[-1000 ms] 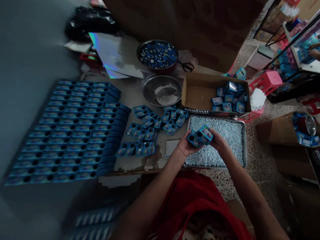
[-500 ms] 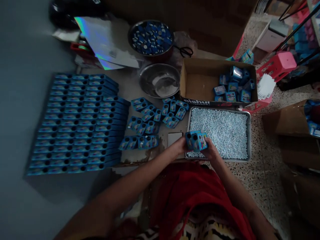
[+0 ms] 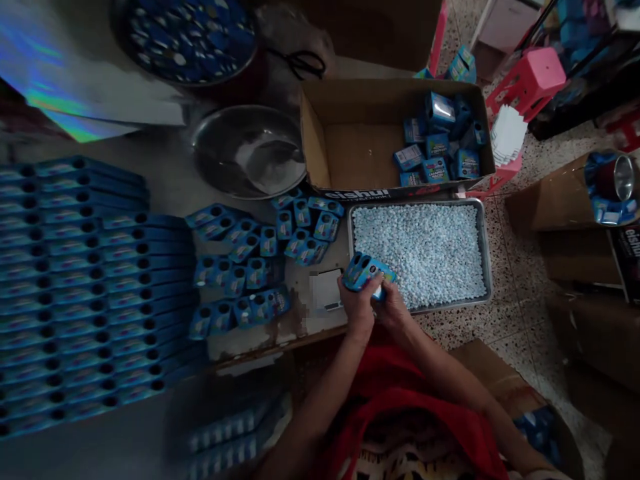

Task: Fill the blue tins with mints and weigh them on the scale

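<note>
Several small blue printed boxes (image 3: 361,270) with round dark holes are held together in front of me, over the left edge of a metal tray (image 3: 489,267). My left hand (image 3: 357,300) is closed around their near left side, its thumb across them. At their right end, my right hand (image 3: 391,303) grips them too, close against the left. Small pale blue and white pellets (image 3: 425,247) fill the tray. Left of my hands lies a white flat pad (image 3: 327,293), and beyond it several loose blue boxes (image 3: 257,273) stand in short rows.
Behind the tray, a cardboard box (image 3: 363,153) holds several blue boxes. Stacked blue boxes (image 3: 100,287) cover the left side. At the back are a metal bowl (image 3: 215,160), a bowl of blue-and-silver pieces (image 3: 193,40) and black-handled scissors (image 3: 305,63). A pink stool (image 3: 543,70) stands right.
My view has shifted right and closer. Both hands have come together on the boxes, which are now turned and tilted, and my left thumb has moved across them.
</note>
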The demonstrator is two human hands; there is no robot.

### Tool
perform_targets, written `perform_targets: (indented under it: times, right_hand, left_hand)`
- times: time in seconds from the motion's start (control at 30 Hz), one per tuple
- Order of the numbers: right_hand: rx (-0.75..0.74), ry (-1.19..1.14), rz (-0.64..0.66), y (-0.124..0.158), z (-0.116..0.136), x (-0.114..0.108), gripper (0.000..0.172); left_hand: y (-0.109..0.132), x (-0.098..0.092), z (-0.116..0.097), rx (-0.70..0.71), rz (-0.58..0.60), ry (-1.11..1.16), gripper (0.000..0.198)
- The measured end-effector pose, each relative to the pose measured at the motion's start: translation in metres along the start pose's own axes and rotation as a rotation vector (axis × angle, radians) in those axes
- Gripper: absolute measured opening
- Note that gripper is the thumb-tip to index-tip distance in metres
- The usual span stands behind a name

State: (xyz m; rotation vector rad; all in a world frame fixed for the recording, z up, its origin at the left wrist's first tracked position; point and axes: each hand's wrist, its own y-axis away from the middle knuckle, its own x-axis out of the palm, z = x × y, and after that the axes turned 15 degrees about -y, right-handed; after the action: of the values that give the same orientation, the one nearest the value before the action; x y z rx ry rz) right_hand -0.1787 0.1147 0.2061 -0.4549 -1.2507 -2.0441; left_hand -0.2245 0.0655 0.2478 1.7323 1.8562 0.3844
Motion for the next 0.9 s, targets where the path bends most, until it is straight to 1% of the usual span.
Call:
perform_targets:
  times: [0.03,0.07,0.1,0.13,0.17,0.2,0.23,0.3,0.33,0.37,0.4,0.43,0.5,0.53,0.57,0.63,0.7,0.77,0.8,0.83,0.87,0.9]
  right_hand:
    - [-0.043,0.059,-0.015,-0.003,0.007,-0.006,0.062]
    - [-0.109,0.157,-0.037,-0.008,0.019,-0.015,0.060]
    - [-0.179,0.256,-0.063,-0.015,0.037,-0.025,0.056]
    - [-0.322,0.492,-0.096,-0.024,0.059,-0.037,0.050]
    - [-0.416,0.586,-0.145,-0.036,0.084,-0.049,0.044]
    - [-0.504,0.649,-0.199,-0.049,0.110,-0.062,0.045]
    - [-0.653,0.856,-0.262,-0.064,0.135,-0.074,0.051]
    - [-0.750,0.950,-0.288,-0.089,0.173,-0.097,0.048]
    - [-0.784,0.993,-0.289,-0.099,0.185,-0.107,0.045]
    - [-0.799,1.020,-0.277,-0.106,0.190,-0.116,0.043]
    - [-0.818,1.066,-0.263,-0.109,0.189,-0.122,0.042]
    - [-0.834,1.116,-0.247,-0.111,0.183,-0.128,0.044]
    - [-0.840,1.169,-0.217,-0.107,0.159,-0.132,0.049]
    - [-0.822,1.142,-0.206,-0.103,0.145,-0.132,0.051]
    - [-0.793,1.066,-0.202,-0.099,0.131,-0.131,0.051]
    - [-0.706,0.769,-0.221,-0.092,0.111,-0.124,0.047]
    - [-0.618,0.445,-0.260,-0.089,0.106,-0.119,0.039]
    - [-0.554,0.231,-0.293,-0.090,0.114,-0.117,0.034]
    - [-0.529,0.171,-0.300,-0.091,0.121,-0.117,0.033]
    - [-0.505,0.126,-0.299,-0.092,0.128,-0.117,0.034]
    - [-0.477,0.070,-0.292,-0.093,0.136,-0.116,0.035]
    - [-0.450,0.013,-0.280,-0.093,0.143,-0.115,0.036]
  left_hand:
    - [-0.013,-0.004,-0.003,0.002,0.039,0.003,0.068]
    - [-0.025,-0.010,-0.006,0.006,0.108,-0.003,0.065]
    - [-0.037,-0.018,-0.010,0.008,0.189,-0.023,0.064]
    - [-0.049,-0.026,-0.014,0.005,0.281,-0.060,0.064]
    - [-0.059,-0.033,-0.019,0.000,0.376,-0.110,0.065]
    - [-0.068,-0.039,-0.023,-0.004,0.455,-0.163,0.068]
    - [-0.076,-0.042,-0.026,-0.008,0.511,-0.209,0.070]
    - [-0.089,-0.042,-0.029,-0.036,0.603,-0.276,0.074]
    - [-0.093,-0.039,-0.028,-0.069,0.642,-0.293,0.075]
    - [-0.095,-0.034,-0.026,-0.111,0.674,-0.302,0.076]
    - [-0.096,-0.029,-0.022,-0.154,0.708,-0.304,0.076]
    - [-0.095,-0.022,-0.017,-0.189,0.739,-0.299,0.076]
    - [-0.092,-0.006,-0.007,-0.223,0.784,-0.272,0.072]
    - [-0.090,0.004,-0.001,-0.218,0.798,-0.253,0.068]
    - [-0.088,0.016,0.003,-0.205,0.811,-0.232,0.064]
    - [-0.083,0.043,0.010,-0.172,0.840,-0.189,0.061]
    - [-0.078,0.071,0.011,-0.125,0.888,-0.165,0.063]
    - [-0.073,0.092,0.006,-0.057,0.956,-0.175,0.071]
    - [-0.071,0.097,0.003,0.010,0.989,-0.197,0.077]
    - [-0.069,0.099,-0.002,0.111,1.008,-0.234,0.083]
    - [-0.068,0.096,-0.007,0.239,1.001,-0.286,0.088]
    - [-0.068,0.091,-0.012,0.381,0.965,-0.352,0.092]
